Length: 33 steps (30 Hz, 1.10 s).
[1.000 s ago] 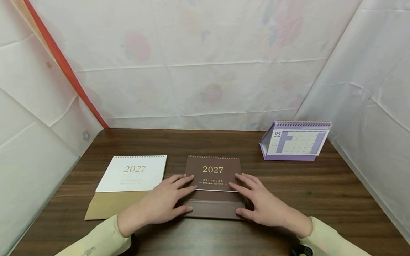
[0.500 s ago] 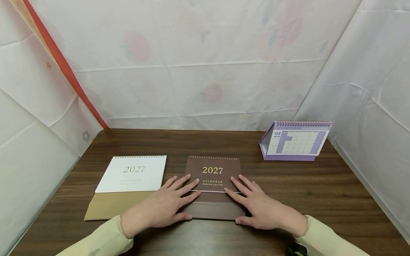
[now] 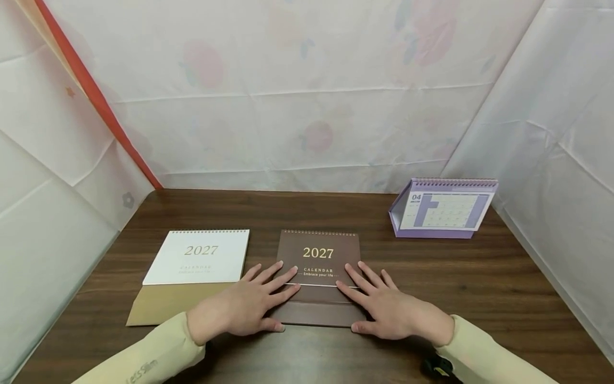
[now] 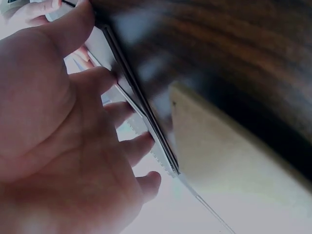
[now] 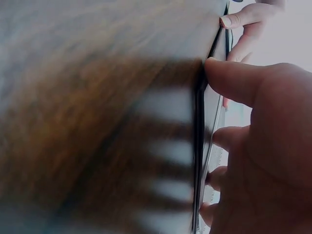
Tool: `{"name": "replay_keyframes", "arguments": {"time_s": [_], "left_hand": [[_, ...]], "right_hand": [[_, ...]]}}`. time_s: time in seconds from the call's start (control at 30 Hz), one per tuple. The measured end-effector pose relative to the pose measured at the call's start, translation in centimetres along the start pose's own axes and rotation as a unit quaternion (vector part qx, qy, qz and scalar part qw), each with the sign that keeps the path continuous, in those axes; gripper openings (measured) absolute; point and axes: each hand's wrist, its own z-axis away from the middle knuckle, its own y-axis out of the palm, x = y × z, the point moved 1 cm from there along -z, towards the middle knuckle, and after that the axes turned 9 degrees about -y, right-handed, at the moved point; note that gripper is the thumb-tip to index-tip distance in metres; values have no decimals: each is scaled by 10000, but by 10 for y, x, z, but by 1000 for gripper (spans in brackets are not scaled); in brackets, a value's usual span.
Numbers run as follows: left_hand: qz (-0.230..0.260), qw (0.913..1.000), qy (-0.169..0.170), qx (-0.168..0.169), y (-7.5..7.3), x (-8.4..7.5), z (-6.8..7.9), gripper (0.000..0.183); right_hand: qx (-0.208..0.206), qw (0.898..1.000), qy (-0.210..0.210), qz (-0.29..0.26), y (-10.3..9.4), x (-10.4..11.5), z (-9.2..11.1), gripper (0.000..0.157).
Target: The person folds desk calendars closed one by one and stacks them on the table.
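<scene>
A brown 2027 desk calendar (image 3: pixel 316 312) lies flat in the middle of the table, its wire binding at the far side. My left hand (image 3: pixel 251 301) has its fingers spread over the calendar's left edge, thumb at the near left corner. Mirroring it, my right hand (image 3: pixel 386 306) rests with spread, straight fingers on the right edge, thumb by the near right corner. Both wrist views show fingertips on the cover and the calendar's thin dark edge (image 5: pixel 199 131) low over the table. Neither hand is curled round anything.
A white 2027 calendar (image 3: pixel 196 258) with a gold base (image 3: pixel 165 304) lies flat at left, partly behind my left hand. At the back right, a purple calendar (image 3: pixel 446 210) stands upright as a tent. White patterned cloth (image 3: pixel 268 133) walls in the wooden table (image 3: pixel 288 208).
Both hands have flattened and spread wider on the brown calendar. The thumbs have slid from the top of its base toward the near corners. The other calendars stay put.
</scene>
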Motion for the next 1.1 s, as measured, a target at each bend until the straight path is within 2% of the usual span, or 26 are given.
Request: {"name": "replay_keyframes", "arguments": {"time_s": [0.2, 0.3, 0.43, 0.57, 0.67, 0.73, 0.87, 1.0, 1.1], "left_hand": [[361, 9993, 63, 12, 0, 2, -2, 74], [645, 9977, 81, -192, -1, 4, -4, 67], [970, 9930, 58, -676, -7, 11, -7, 53], [1279, 9850, -169, -1148, -13, 18, -10, 35], [1458, 9784, -585, -1345, -16, 23, -11, 29], [1740, 9714, -970, -1296, -16, 26, -11, 28], [2372, 9536, -1622, -897, -15, 29, -15, 25], [2747, 9403, -1938, -523, -11, 29, -20, 31], [3178, 9224, -2174, -297, -9, 30, -22, 35]], "right_hand": [[-169, 9998, -31, 99, 1, -2, 2, 76], [-416, 9985, -137, 332, 2, -4, 3, 75], [-918, 9944, -190, 497, 0, -8, 4, 69], [-1281, 9912, 167, 287, -4, -11, 7, 62], [-1300, 9903, 489, 65, -6, -12, 9, 60], [-1220, 9906, 603, -106, -6, -13, 10, 61], [-1016, 9916, 627, -500, -6, -13, 11, 65], [-857, 9929, 487, -665, -5, -13, 11, 68], [-748, 9943, 366, -671, -4, -12, 10, 72]]}}
